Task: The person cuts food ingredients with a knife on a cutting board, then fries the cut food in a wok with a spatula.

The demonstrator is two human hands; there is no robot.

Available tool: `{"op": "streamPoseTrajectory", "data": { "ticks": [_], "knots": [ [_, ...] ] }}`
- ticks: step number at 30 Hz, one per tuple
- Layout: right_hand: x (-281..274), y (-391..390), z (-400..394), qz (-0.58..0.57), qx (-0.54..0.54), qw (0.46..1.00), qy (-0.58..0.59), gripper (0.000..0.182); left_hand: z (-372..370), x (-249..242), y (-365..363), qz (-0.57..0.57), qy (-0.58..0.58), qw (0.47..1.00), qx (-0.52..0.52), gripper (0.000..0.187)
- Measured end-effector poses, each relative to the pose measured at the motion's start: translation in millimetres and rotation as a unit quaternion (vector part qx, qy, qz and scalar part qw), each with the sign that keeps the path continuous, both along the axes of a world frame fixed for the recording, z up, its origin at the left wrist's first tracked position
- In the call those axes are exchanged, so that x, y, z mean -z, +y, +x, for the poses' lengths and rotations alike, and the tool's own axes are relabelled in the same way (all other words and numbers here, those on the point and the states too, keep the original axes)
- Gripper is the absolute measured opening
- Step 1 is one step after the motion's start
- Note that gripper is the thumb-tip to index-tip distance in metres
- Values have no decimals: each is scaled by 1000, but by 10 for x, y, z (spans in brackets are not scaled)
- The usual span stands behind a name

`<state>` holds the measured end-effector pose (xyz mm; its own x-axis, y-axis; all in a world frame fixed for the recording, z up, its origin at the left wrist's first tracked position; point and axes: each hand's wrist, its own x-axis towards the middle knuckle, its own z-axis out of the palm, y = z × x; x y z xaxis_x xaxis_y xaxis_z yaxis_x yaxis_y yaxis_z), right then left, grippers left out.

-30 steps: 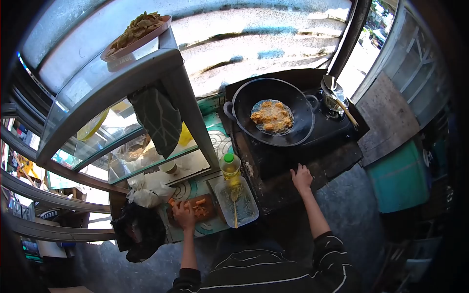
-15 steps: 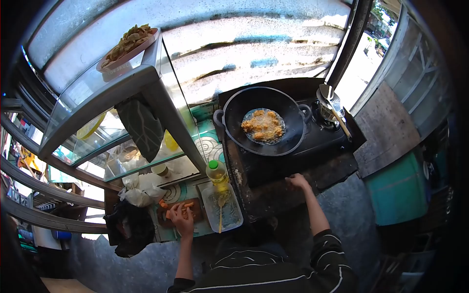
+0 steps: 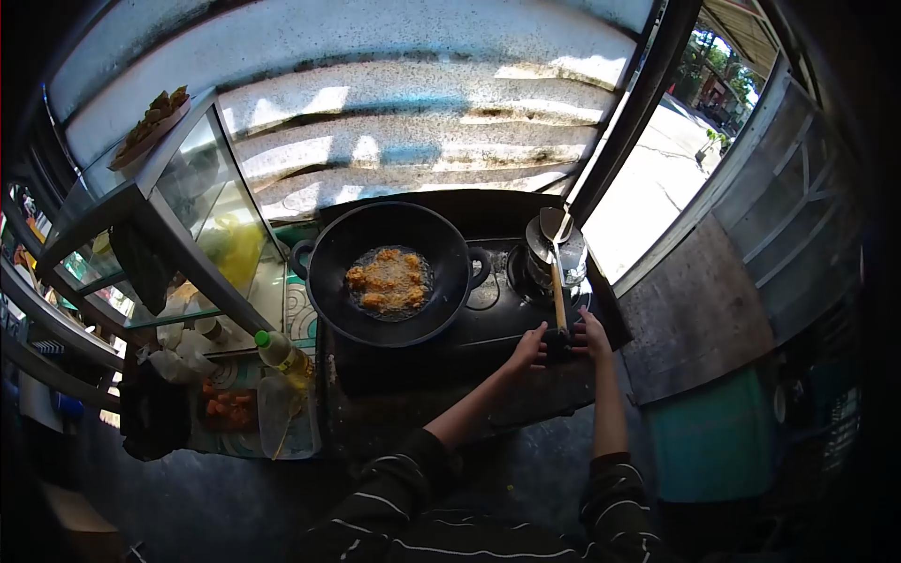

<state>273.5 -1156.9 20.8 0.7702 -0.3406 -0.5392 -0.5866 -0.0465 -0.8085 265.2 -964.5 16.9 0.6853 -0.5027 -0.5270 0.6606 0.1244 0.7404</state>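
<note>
My left hand is at the front edge of the stove, fingers apart and holding nothing visible. To its right my right hand is raised with fingers spread, also without anything visible in it. Between and just beyond them lies the wooden handle of a spatula, its metal blade resting across a pot on the right burner. Neither hand clearly touches the handle. Left of the hands, a black wok holds orange-brown pieces of food frying in bubbling oil.
A green-capped oil bottle stands left of the stove, by a plastic container with a spoon. Orange pieces lie further left, near plastic bags. A glass case rises behind them. Corrugated wall panels back the stove.
My left hand has left the orange pieces and moved right to the stove front. My right hand has shifted right, beside the spatula handle, and opened. The view has turned right.
</note>
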Motion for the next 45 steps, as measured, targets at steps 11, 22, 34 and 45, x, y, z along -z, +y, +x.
{"op": "streamPoseTrajectory", "data": {
  "ticks": [11,22,34,45],
  "knots": [
    [-31,-329,137,-17,-28,988,-150,19,627,-29,-604,-159,71,984,-39,18],
    [-1718,-241,-392,-141,-124,956,-226,16,29,-1050,2036,208,-265,931,-143,24],
    [-2319,1169,560,-388,-466,790,-98,26,215,-1404,3828,668,-296,682,24,33],
    [-1652,1664,863,-384,-481,788,-30,23,655,-1197,4177,655,-345,559,375,31]
  ]
}}
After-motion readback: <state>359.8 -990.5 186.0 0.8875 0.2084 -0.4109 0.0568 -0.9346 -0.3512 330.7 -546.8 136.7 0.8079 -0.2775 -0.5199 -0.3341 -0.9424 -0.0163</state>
